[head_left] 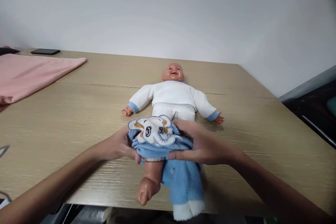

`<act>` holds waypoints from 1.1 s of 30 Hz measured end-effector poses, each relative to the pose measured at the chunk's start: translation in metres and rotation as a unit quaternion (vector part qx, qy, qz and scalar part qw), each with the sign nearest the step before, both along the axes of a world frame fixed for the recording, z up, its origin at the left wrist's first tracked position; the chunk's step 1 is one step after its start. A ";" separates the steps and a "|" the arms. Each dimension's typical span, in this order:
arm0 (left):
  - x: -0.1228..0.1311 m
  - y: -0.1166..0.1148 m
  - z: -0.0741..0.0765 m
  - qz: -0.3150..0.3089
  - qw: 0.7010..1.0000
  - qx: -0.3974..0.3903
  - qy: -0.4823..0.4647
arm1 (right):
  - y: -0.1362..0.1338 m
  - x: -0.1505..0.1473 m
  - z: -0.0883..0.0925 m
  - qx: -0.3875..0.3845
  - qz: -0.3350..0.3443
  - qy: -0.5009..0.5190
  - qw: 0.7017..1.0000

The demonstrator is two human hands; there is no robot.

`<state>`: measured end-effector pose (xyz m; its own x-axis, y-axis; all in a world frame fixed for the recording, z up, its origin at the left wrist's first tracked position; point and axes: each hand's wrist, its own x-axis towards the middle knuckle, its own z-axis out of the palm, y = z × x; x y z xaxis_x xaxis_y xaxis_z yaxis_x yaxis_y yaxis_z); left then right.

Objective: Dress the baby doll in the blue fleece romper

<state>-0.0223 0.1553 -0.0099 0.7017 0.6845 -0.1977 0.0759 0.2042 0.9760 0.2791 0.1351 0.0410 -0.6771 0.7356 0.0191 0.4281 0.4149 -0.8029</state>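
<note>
Grasping a bunched blue garment (pixel 157 152) from both sides, just below the middle of the frame: with the left hand (pixel 122 145) along one gathered edge, thumb low in front; with the right hand (pixel 203 143) around the opposite edge, thumb below and fingers over the top, near an elephant patch (pixel 154 133). Beyond, at the centre of the frame, face up on the tabletop (pixel 78 157), a doll (pixel 173 72) in a white top (pixel 173 92), head toward the wall (pixel 168 14).

Chief worry: an uneven pull. With more force from one hand than from the other, liable to skew the gathered cloth, twist the patch sideways and jam the folds around the lower leg (pixel 153 169). Next, slippage: with no hand bracing the white top, apt to slide toward the bottom of the frame under a hard tug.

Also worth watching, at lower centre: the bare foot (pixel 147 189), poking out below the bunched cloth. With the opening drawn tight, possibly caught at the heel or bent at the ankle. To its right, the other blue leg (pixel 187 180), with a white cuff (pixel 189 210) reaching over the near edge; easy to snag there. Impossible to tell the second foot's place, covered from view, and so easy to wrench unseen.

Well apart, at the upper left, a pink cloth (pixel 34 73): hardly a hazard.
</note>
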 end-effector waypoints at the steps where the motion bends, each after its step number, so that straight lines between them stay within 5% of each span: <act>1: -0.002 0.002 -0.002 0.006 1.000 0.014 0.002 | -0.004 0.001 0.002 0.017 -0.016 -0.024 0.999; 6: -0.010 0.002 -0.007 0.084 0.988 0.086 0.094 | -0.028 0.016 0.011 -0.044 -0.079 -0.033 0.995; 14: -0.004 0.007 -0.006 0.075 0.982 0.153 0.077 | -0.029 0.043 -0.009 -0.278 -0.064 0.183 0.941; 17: -0.004 0.009 0.005 0.066 0.972 0.197 0.112 | -0.028 0.044 -0.009 -0.262 -0.058 0.139 0.953; 21: 0.006 0.005 0.039 0.088 0.923 0.331 0.174 | -0.027 0.045 0.007 -0.189 -0.034 0.060 0.980; 27: 0.061 0.004 0.085 -0.095 0.908 0.351 0.207 | -0.023 0.053 0.030 -0.195 0.006 0.008 0.981; 33: 0.093 0.019 0.083 -0.260 0.934 0.224 0.096 | -0.028 0.053 0.023 -0.282 -0.026 0.182 0.942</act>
<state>0.0704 0.1747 0.0733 0.9434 0.3052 -0.1297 0.2336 -0.3339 0.9132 0.3318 0.1071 0.0637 -0.6645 0.7297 -0.1610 0.0908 -0.1351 -0.9867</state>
